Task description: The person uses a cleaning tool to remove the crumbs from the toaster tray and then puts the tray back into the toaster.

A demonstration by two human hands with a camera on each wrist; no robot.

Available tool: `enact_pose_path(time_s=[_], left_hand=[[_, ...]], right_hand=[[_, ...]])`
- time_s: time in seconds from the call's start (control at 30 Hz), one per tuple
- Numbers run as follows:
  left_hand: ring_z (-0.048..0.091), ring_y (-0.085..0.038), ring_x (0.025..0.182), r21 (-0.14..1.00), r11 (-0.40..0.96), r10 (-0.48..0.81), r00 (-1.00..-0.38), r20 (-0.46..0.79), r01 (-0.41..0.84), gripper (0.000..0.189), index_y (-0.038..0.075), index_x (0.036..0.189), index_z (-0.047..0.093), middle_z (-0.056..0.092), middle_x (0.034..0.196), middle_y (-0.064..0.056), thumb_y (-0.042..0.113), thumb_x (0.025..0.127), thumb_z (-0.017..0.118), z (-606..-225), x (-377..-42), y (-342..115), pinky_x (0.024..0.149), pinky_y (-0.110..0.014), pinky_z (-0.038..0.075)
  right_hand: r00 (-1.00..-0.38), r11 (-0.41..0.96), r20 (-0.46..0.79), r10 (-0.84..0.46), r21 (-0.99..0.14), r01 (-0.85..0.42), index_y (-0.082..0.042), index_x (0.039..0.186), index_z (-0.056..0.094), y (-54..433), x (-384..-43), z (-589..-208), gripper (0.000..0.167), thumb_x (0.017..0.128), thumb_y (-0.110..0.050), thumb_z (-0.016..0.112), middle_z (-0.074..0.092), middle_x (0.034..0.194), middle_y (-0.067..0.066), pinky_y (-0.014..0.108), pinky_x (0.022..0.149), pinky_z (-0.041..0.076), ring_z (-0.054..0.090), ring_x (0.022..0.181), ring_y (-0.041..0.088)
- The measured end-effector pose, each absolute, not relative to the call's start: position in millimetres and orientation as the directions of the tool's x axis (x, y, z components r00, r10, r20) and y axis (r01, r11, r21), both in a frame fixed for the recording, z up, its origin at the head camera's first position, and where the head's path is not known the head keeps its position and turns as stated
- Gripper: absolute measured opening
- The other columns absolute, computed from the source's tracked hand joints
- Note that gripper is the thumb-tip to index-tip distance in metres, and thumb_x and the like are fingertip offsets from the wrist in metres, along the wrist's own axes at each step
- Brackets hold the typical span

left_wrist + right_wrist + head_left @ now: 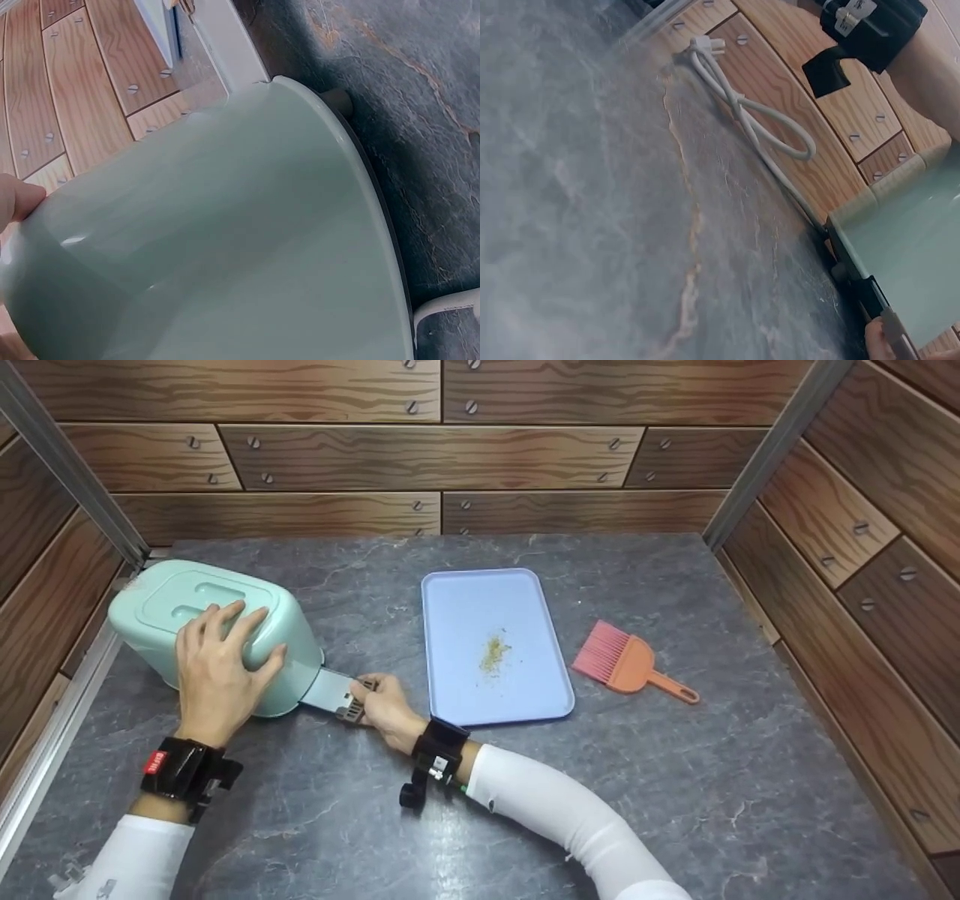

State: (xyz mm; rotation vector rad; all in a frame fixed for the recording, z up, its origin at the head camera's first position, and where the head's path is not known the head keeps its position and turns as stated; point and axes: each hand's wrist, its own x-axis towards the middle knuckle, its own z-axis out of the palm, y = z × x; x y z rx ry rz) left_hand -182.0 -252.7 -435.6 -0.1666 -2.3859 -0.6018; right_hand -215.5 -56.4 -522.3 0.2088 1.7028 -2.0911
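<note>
A mint-green toaster (289, 630) stands at the left of the table, its slots showing on top. My left hand (221, 660) rests on the toaster's top with fingers spread, the thumb near its right edge. In the left wrist view the toaster's smooth side fills most of the picture, with a fingertip at the far left. A flat grey crumb tray (326, 690) sticks out from the toaster's base. With thumb and fingers, my right hand (386, 709) pinches the slotted dark end of this crumb tray, which still reaches into the toaster.
Right of the hands lies a blue tray (480, 600) with a small heap of crumbs (495, 654). An orange brush (634, 666) with pink bristles lies beyond it. In the right wrist view a looped white power cord (776, 166) runs from the toaster's base. Wood-patterned walls (330, 457) enclose the table.
</note>
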Motion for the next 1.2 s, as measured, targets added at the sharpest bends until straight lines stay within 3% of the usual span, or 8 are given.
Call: enact_pose_path(time_s=[0.53,0.77,1.03,1.2], left_hand=[[0.048,-0.054,0.137,0.371,0.889,-0.027,-0.779,0.627,0.268,0.051,0.004,0.131,0.069,0.062,0.141,-0.027,0.02,0.086,0.085,-432.4,-182.3,-253.4,0.121,-0.068,0.031],[0.047,-0.055,0.137,0.38,0.887,-0.036,-0.782,0.623,0.261,0.052,0.004,0.132,0.069,0.061,0.142,-0.027,0.02,0.085,0.086,-433.0,-181.5,-253.5,0.121,-0.069,0.031],[0.047,-0.055,0.138,0.39,0.886,-0.043,-0.792,0.609,0.252,0.052,0.005,0.132,0.069,0.061,0.143,-0.027,0.019,0.085,0.086,-432.3,-181.3,-253.0,0.123,-0.069,0.029],[0.047,-0.054,0.138,0.389,0.886,-0.043,-0.791,0.611,0.253,0.053,0.005,0.132,0.069,0.061,0.143,-0.027,0.02,0.085,0.086,-432.7,-181.2,-252.9,0.123,-0.069,0.029]], right_hand=[[-0.89,-0.263,-0.378,-0.256,-0.858,0.441,0.011,0.124,0.063,-72.6,-217.9,-520.6,0.025,0.106,-0.005,0.057,0.07,0.101,0.015,0.03,0.075,0.068,0.072,0.084,0.02],[-0.876,-0.316,-0.398,-0.273,-0.823,0.472,0.011,0.128,0.061,-73.6,-219.2,-520.1,0.029,0.104,-0.001,0.05,0.071,0.107,0.017,0.03,0.074,0.067,0.071,0.091,0.022],[-0.887,-0.326,-0.353,-0.297,-0.836,0.442,0.013,0.128,0.058,-82.0,-216.5,-522.6,0.027,0.106,0.001,0.048,0.07,0.12,0.022,0.036,0.091,0.067,0.073,0.103,0.025],[-0.889,-0.325,-0.351,-0.293,-0.838,0.438,0.013,0.13,0.057,-88.3,-217.5,-522.8,0.028,0.108,-0.001,0.049,0.071,0.123,0.024,0.037,0.094,0.066,0.074,0.106,0.027]])
